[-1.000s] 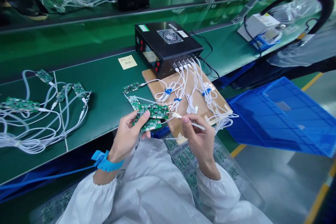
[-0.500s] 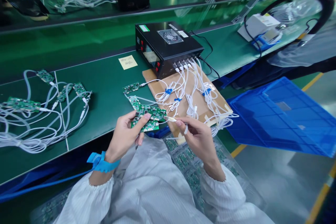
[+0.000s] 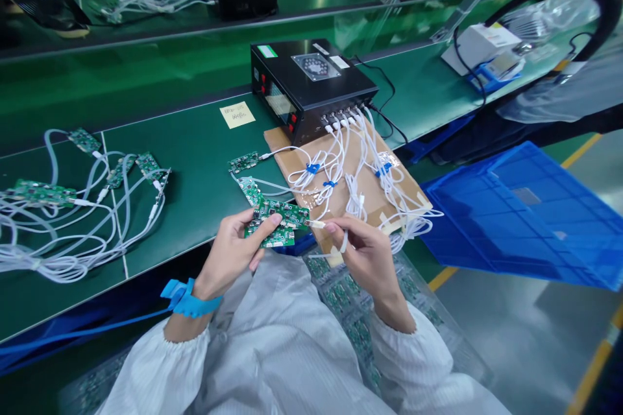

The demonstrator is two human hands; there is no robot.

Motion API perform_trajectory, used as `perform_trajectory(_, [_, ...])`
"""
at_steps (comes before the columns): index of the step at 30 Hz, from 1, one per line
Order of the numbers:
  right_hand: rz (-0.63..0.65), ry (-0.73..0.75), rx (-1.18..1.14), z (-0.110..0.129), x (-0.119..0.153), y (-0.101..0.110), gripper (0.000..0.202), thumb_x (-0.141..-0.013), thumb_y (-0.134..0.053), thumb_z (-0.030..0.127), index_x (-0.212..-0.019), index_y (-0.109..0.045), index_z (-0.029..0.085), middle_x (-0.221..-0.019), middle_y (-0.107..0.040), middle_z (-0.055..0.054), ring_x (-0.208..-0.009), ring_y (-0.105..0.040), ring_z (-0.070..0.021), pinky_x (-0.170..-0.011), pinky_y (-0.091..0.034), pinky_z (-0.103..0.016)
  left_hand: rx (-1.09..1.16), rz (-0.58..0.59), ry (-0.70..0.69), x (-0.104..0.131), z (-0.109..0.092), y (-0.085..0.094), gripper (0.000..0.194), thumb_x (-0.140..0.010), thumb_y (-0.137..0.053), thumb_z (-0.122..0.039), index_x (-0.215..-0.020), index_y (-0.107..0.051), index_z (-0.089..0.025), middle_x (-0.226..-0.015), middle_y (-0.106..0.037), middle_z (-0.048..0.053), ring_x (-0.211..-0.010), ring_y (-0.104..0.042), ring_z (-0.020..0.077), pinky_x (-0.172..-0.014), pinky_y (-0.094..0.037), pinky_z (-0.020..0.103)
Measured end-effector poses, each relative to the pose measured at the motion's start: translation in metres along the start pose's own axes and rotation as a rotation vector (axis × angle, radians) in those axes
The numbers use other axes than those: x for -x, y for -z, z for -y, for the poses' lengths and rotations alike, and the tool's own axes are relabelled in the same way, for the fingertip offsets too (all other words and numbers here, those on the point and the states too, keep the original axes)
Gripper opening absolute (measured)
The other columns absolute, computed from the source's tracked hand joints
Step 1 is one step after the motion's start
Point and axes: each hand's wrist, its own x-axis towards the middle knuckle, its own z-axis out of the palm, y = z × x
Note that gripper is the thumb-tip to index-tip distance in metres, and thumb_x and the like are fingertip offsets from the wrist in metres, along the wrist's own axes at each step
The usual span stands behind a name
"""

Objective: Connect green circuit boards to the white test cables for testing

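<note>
My left hand [image 3: 238, 243] grips two green circuit boards, thumb on top, at the bench's front edge. The upper board [image 3: 287, 213] overlaps the lower board [image 3: 277, 237]. Between the fingertips of my right hand [image 3: 365, 253] is a white cable plug [image 3: 317, 224], its tip at the right end of the upper board; whether it is seated I cannot tell. Just beyond my left hand, another board [image 3: 250, 190] lies on the bench, and a small board [image 3: 244, 162] has a white cable joined to it. A blue strap [image 3: 191, 299] circles my left wrist.
A black box [image 3: 311, 78] feeds white cables across a cardboard sheet [image 3: 287, 165]. Cabled boards [image 3: 43, 193] lie on the green bench [image 3: 195, 188] at left, near a yellow note [image 3: 237, 115]. A blue crate [image 3: 525, 214] is at right; trays of boards [image 3: 350, 298] sit below.
The upper board and the plug have come together at the board's right end. Both hands have shifted only slightly.
</note>
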Motion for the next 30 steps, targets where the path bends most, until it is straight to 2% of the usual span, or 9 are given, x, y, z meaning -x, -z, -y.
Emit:
perform_trajectory(10, [-0.048, 0.012, 0.016, 0.0, 0.001, -0.003, 0.017, -0.098, -0.066, 0.032, -0.093, -0.079, 0.021, -0.076, -0.071, -0.002, -0.061, -0.058, -0.0125, -0.054, -0.044, -0.026, 0.01, 0.041, 0.027, 0.002, 0.006, -0.005, 0.044, -0.087, -0.075, -0.054, -0.075, -0.059, -0.014, -0.074, -0.053, -0.003, -0.037, -0.037, -0.0006, -0.035, -0.022, 0.017])
perform_trajectory(13, [0.049, -0.064, -0.048, 0.0, -0.001, -0.001, 0.02, -0.096, -0.068, 0.035, -0.094, -0.08, 0.02, -0.077, -0.073, -0.004, -0.064, -0.061, -0.0128, -0.055, -0.046, -0.025, -0.034, 0.027, 0.022, 0.001, 0.007, -0.002, 0.044, -0.087, -0.075, -0.055, -0.075, -0.058, -0.015, -0.068, -0.05, -0.005, -0.037, -0.038, 0.0008, -0.036, -0.024, 0.017])
perform_trajectory(15, [0.145, -0.147, -0.112, 0.002, -0.003, 0.005, 0.022, -0.094, -0.071, 0.038, -0.099, -0.08, 0.019, -0.088, -0.075, -0.006, -0.065, -0.061, -0.0119, -0.053, -0.047, -0.023, -0.076, 0.035, 0.026, 0.001, 0.006, 0.001, 0.044, -0.087, -0.075, -0.055, -0.076, -0.058, -0.016, -0.064, -0.048, -0.006, -0.036, -0.038, 0.0016, -0.037, -0.025, 0.018])
perform_trajectory(18, [0.211, -0.308, -0.249, 0.004, -0.005, 0.021, 0.029, -0.091, -0.074, 0.041, -0.113, -0.076, 0.021, -0.095, -0.075, -0.005, -0.047, -0.044, -0.0046, -0.038, -0.034, -0.02, -0.114, 0.035, 0.034, 0.0, 0.003, 0.007, 0.043, -0.087, -0.074, -0.055, -0.078, -0.059, -0.016, -0.063, -0.049, -0.006, -0.036, -0.037, 0.0019, -0.038, -0.025, 0.019])
perform_trajectory(20, [0.164, -0.395, -0.398, 0.004, -0.008, 0.031, 0.028, -0.09, -0.076, 0.042, -0.11, -0.073, 0.022, -0.083, -0.07, -0.001, -0.041, -0.031, -0.0026, -0.032, -0.022, -0.019, -0.12, 0.02, 0.029, -0.001, 0.0, 0.01, 0.044, -0.086, -0.074, -0.056, -0.077, -0.058, -0.017, -0.063, -0.048, -0.006, -0.037, -0.037, 0.0022, -0.039, -0.024, 0.02])
perform_trajectory(21, [0.115, -0.412, -0.483, 0.003, -0.011, 0.035, 0.026, -0.089, -0.077, 0.042, -0.106, -0.073, 0.022, -0.079, -0.068, 0.001, -0.042, -0.032, -0.0031, -0.031, -0.023, -0.018, -0.123, 0.009, 0.023, -0.001, -0.002, 0.012, 0.044, -0.086, -0.074, -0.056, -0.076, -0.057, -0.017, -0.062, -0.047, -0.006, -0.037, -0.037, 0.0024, -0.039, -0.023, 0.02])
perform_trajectory(25, [-0.088, -0.35, -0.712, -0.003, -0.024, 0.039, 0.033, -0.084, -0.081, 0.047, -0.103, -0.07, 0.024, -0.09, -0.068, -0.002, -0.07, -0.062, -0.0104, -0.053, -0.053, -0.019, -0.191, -0.04, -0.013, -0.004, -0.009, 0.017, 0.045, -0.087, -0.073, -0.057, -0.073, -0.053, -0.018, -0.055, -0.043, -0.008, -0.038, -0.036, 0.0039, -0.042, -0.024, 0.022])
perform_trajectory(27, [-0.118, -0.287, -0.711, -0.004, -0.03, 0.033, 0.034, -0.089, -0.074, 0.051, -0.11, -0.069, 0.024, -0.096, -0.068, -0.004, -0.081, -0.067, -0.0133, -0.064, -0.058, -0.024, -0.294, -0.043, -0.023, -0.005, -0.014, 0.016, 0.046, -0.088, -0.07, -0.058, -0.07, -0.052, -0.019, -0.046, -0.04, -0.009, -0.038, -0.036, 0.0058, -0.045, -0.028, 0.022])
perform_trajectory(30, [-0.115, -0.127, -0.624, -0.004, -0.035, 0.019, 0.027, -0.097, -0.066, 0.046, -0.116, -0.07, 0.027, -0.097, -0.068, -0.003, -0.08, -0.067, -0.0132, -0.066, -0.058, -0.027, -0.467, 0.006, 0.017, -0.005, -0.025, 0.01, 0.048, -0.089, -0.067, -0.06, -0.067, -0.05, -0.02, -0.035, -0.039, -0.008, -0.037, -0.039, 0.0091, -0.051, -0.036, 0.024])
